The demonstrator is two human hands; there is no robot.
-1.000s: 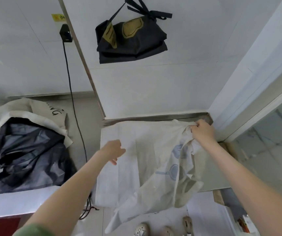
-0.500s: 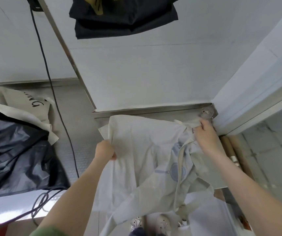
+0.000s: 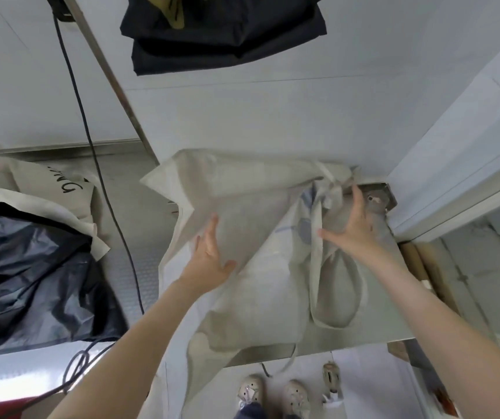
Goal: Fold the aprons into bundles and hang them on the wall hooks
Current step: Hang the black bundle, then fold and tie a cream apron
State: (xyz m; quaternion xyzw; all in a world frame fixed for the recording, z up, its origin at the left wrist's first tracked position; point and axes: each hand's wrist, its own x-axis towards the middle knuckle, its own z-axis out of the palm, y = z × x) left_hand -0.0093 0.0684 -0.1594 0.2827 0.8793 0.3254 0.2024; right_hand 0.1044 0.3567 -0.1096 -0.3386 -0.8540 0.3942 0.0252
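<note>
**Hands flatten cream apron**

Both hands gripped its edges half a second ago. Now the left hand [image 3: 209, 258] and right hand [image 3: 354, 228] lie open, fingers spread, on the creased cream apron [image 3: 258, 297]. It lies on the steel counter [image 3: 378, 325], lengthwise from wall towards the person, hem overhanging. Its blue-grey emblem [image 3: 304, 229] is half hidden. Black lettering on a neighbouring cloth [image 3: 31, 182] is unreadable.

Steel counter [image 3: 146, 231] under a beige apron [image 3: 258, 282], a dark-and-cream apron heap [image 3: 31, 267], a black cable [image 3: 103, 192]
</note>
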